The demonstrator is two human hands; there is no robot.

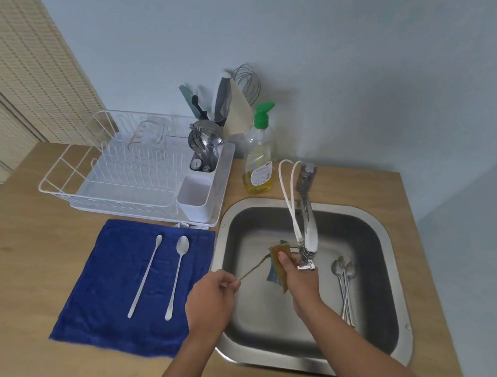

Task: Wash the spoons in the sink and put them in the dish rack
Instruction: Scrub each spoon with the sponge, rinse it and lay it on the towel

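My left hand (213,299) pinches the handle end of a long spoon (254,269) held over the steel sink (387,266). The spoon's bowl is hidden inside a yellow-green sponge (278,254) that my right hand (301,278) grips folded around it, just below the tap (308,231). Several more long spoons (345,285) lie in the sink at the right. Two long spoons (144,276) (178,277) lie side by side on a blue towel (105,295). The white dish rack (135,175) stands behind the towel.
The rack's cutlery holder (194,195) has cutlery (206,149) in its far compartment. A dish soap bottle (257,156) with a green pump stands behind the sink, beside utensils and a whisk (248,84). White cords (290,202) hang by the tap.
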